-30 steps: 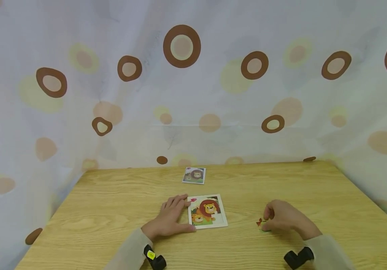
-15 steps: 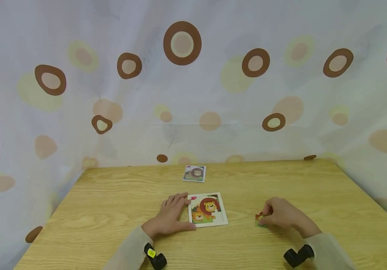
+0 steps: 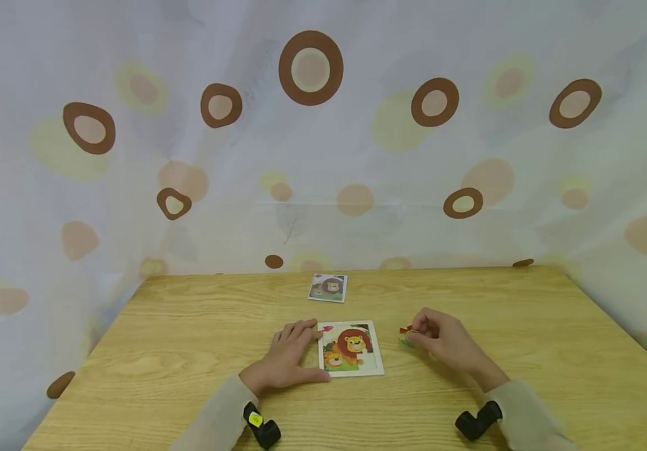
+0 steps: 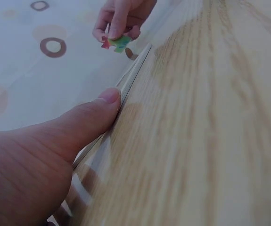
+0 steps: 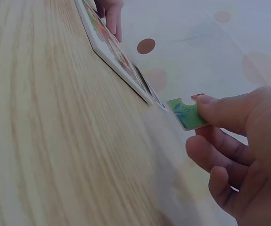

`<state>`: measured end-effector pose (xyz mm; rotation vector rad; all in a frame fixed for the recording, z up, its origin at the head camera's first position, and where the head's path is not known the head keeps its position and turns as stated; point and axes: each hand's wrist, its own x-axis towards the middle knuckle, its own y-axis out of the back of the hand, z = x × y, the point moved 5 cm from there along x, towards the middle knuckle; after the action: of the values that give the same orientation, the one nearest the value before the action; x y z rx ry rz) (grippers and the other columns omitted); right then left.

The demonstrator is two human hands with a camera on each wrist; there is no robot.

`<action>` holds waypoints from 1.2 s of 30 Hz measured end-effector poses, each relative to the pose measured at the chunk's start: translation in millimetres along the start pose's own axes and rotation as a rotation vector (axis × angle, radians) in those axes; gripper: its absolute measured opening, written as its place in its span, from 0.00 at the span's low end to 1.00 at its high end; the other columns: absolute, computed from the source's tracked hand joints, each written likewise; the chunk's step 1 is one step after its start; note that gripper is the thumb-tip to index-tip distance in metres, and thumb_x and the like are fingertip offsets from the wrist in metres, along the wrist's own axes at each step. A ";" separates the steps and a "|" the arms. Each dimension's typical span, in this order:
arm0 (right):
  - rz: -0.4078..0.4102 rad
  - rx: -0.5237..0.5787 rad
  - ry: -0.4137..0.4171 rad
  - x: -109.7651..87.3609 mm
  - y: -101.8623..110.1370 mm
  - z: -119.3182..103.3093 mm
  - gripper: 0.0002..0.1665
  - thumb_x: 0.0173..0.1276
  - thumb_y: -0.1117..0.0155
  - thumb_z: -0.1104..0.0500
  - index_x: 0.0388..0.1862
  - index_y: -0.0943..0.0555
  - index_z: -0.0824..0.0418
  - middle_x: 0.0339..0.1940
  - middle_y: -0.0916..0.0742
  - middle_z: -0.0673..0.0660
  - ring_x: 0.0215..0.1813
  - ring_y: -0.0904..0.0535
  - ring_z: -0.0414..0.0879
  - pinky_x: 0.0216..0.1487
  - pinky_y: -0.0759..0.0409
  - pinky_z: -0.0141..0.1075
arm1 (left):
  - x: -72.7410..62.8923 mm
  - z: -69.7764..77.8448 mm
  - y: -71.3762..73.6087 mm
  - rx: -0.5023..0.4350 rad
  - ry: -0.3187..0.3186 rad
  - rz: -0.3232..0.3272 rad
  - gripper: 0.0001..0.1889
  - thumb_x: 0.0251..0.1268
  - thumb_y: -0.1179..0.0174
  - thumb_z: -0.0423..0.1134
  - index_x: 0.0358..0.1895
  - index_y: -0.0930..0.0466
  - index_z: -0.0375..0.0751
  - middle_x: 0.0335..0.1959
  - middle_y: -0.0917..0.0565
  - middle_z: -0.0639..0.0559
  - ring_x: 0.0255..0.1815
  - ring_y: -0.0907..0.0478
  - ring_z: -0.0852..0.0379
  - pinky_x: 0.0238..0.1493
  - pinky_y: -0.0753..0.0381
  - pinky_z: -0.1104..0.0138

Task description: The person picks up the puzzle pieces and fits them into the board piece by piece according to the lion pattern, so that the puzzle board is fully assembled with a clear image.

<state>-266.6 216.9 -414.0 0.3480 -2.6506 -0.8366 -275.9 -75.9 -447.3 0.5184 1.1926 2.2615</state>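
A white-framed lion jigsaw puzzle (image 3: 351,348) lies flat on the table, with a pale gap at its lower right corner. My left hand (image 3: 292,356) rests at its left side, thumb at the near left corner and fingertips at the far left. In the left wrist view the thumb (image 4: 95,115) touches the frame's edge. My right hand (image 3: 450,341) is to the right of the puzzle, above the table, and pinches a jigsaw piece (image 5: 186,114) between thumb and fingers. The piece is mostly green with a bit of red and has a rounded notch.
Behind the puzzle lies a small picture card (image 3: 327,288) with the same lion scene. The wood-grain table (image 3: 216,326) ends at a spotted cloth backdrop (image 3: 323,156), which also hangs along both sides. Each wrist carries a black camera mount (image 3: 478,421).
My right hand has lifted the jigsaw piece off the table and carried it left toward the puzzle. The left hand has stayed at the frame. The head view has shifted slightly.
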 end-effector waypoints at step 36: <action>-0.161 0.029 0.045 19.9 -65.7 -19.5 0.07 0.64 0.32 0.61 0.39 0.20 0.60 0.23 0.18 0.50 0.20 0.30 0.33 0.23 0.30 0.28 | 0.4 -1.8 -3.1 -0.007 0.009 -0.003 0.41 0.55 0.36 0.62 0.69 0.35 0.43 0.75 0.44 0.44 0.73 0.48 0.39 0.65 0.49 0.40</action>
<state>-268.8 148.2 -432.9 0.5875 -2.6218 -0.8289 -276.3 -75.4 -450.8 0.5036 1.1891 2.2667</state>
